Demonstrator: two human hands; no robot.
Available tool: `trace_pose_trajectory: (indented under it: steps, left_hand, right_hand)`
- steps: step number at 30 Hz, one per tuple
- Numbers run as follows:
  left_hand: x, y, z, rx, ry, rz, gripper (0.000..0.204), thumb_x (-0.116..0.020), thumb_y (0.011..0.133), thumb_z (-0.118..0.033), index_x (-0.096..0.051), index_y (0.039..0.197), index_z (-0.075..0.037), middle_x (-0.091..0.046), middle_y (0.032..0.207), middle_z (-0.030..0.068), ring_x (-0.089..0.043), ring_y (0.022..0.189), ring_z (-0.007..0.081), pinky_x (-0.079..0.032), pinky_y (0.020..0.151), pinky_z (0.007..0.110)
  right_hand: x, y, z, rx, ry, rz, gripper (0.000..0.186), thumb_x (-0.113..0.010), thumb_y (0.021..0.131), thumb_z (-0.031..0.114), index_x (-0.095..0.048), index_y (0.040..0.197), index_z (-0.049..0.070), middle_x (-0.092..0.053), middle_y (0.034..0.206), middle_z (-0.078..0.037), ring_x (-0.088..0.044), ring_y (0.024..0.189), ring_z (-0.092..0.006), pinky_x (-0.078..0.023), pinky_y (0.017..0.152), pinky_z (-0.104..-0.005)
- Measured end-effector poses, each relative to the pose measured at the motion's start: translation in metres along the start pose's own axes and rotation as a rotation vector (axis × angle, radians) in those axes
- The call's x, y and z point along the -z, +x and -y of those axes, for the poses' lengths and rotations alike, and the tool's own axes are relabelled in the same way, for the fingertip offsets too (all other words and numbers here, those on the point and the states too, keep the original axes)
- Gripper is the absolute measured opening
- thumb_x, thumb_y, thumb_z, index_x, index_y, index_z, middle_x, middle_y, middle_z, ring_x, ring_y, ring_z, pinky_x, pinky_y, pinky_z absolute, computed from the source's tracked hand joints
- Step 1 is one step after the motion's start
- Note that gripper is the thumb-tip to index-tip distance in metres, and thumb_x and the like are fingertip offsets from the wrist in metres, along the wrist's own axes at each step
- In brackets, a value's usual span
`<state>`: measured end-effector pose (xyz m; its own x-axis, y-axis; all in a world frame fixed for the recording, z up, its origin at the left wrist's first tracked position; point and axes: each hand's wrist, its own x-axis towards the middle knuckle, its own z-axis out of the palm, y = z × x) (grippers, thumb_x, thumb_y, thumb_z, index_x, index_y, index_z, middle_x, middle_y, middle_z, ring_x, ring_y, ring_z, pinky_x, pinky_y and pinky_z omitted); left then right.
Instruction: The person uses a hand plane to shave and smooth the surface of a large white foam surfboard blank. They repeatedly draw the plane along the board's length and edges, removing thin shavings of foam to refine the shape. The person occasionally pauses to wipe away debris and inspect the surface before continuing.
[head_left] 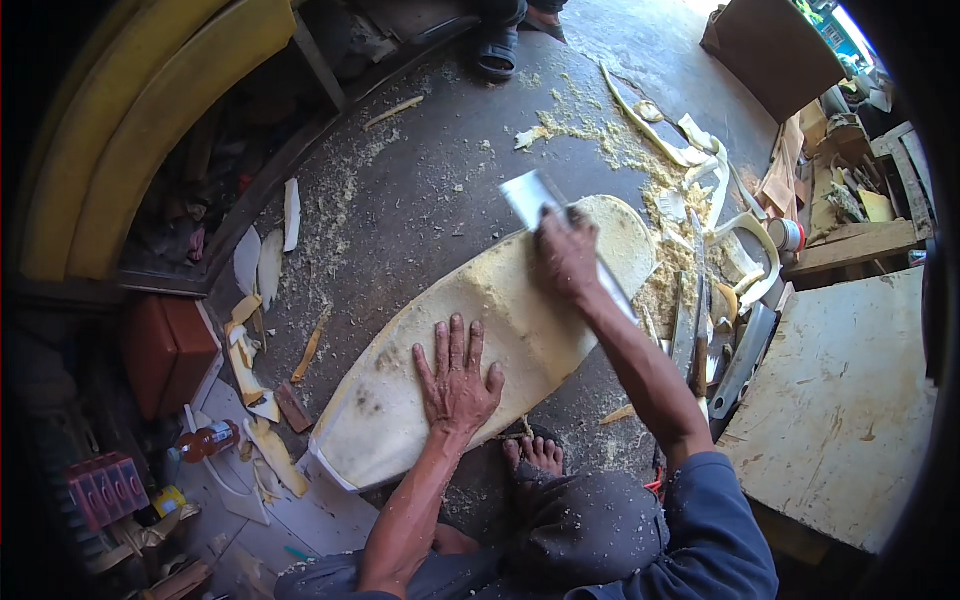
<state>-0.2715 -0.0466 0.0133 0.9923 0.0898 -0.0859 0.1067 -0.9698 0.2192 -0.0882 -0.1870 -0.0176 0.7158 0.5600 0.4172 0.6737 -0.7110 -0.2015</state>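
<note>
A pale cream foam board [410,300], long and rounded at its far right end, lies slantwise before me. Its near left end is narrower and squared off, with a few dark smudges close by. My left hand [460,385] is spread flat on its near half, fingers apart. Over the far half, my right hand [567,250] is wrapped round a long flat silvery sanding bar [523,197]. The bar crosses the board from its far edge to its right edge and is slightly blurred. Whether its whole underside touches the foam, I cannot tell.
Foam shavings [665,290] and curled offcuts [715,165] heap on the floor to the right, beside long tools [745,360]. A pale panel [840,400] stands at right. At left are a red-brown box [168,355] and a bottle [205,441]. Someone's sandalled foot [497,55] is at the top.
</note>
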Motion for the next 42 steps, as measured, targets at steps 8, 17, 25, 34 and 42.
trace_pose_trajectory:
  steps: [8, 17, 25, 34, 42]
  left_hand:
    - [-0.003, 0.0, 0.005, -0.002, -0.005, -0.03, 0.074, -0.047, 0.098, -0.045, -0.032, 0.164, -0.016, -0.023, 0.172, 0.0144, -0.02, 0.159, 0.0348, -0.003, 0.125, 0.067]
    - [-0.002, -0.002, 0.006, -0.013, -0.015, -0.027, 0.071, -0.046, 0.099, -0.045, -0.035, 0.163, -0.015, -0.024, 0.172, 0.0149, -0.021, 0.159, 0.0356, -0.005, 0.125, 0.067]
    - [-0.006, -0.002, 0.009, 0.019, 0.04, -0.024, 0.073, -0.047, 0.1, -0.045, -0.03, 0.164, -0.015, -0.024, 0.172, 0.0153, -0.021, 0.158, 0.0358, -0.005, 0.124, 0.068]
    - [-0.006, 0.002, 0.003, 0.003, 0.061, -0.007, 0.074, -0.044, 0.1, -0.046, -0.029, 0.165, -0.015, -0.022, 0.172, 0.0161, -0.018, 0.159, 0.036, -0.002, 0.125, 0.067]
    - [-0.005, 0.002, -0.002, 0.004, 0.057, 0.012, 0.074, -0.043, 0.1, -0.047, -0.029, 0.165, -0.013, -0.021, 0.173, 0.0155, -0.016, 0.16, 0.0354, -0.001, 0.125, 0.067]
  right_hand:
    - [0.023, -0.012, 0.012, -0.004, 0.062, 0.116, 0.028, -0.059, 0.095, 0.019, -0.06, 0.116, 0.0, -0.058, 0.144, -0.021, -0.045, 0.136, -0.0495, -0.036, 0.11, -0.0643]
    - [0.04, 0.004, -0.059, -0.287, -0.045, 0.096, 0.031, -0.052, 0.098, 0.022, -0.062, 0.113, -0.004, -0.063, 0.136, -0.026, -0.053, 0.124, -0.0472, -0.041, 0.104, -0.0557]
    - [0.039, -0.038, 0.039, -0.024, 0.07, 0.162, 0.028, -0.06, 0.096, 0.018, -0.059, 0.115, -0.002, -0.06, 0.142, -0.023, -0.046, 0.135, -0.0487, -0.038, 0.108, -0.0599]
    - [0.022, -0.042, -0.023, -0.1, -0.109, 0.023, 0.024, -0.056, 0.1, 0.017, -0.058, 0.12, 0.006, -0.06, 0.141, -0.021, -0.053, 0.127, -0.0435, -0.04, 0.106, -0.0586]
    - [0.003, -0.055, -0.05, -0.17, -0.207, 0.022, 0.026, -0.057, 0.101, 0.023, -0.062, 0.12, 0.006, -0.061, 0.143, -0.017, -0.051, 0.13, -0.041, -0.042, 0.105, -0.0555]
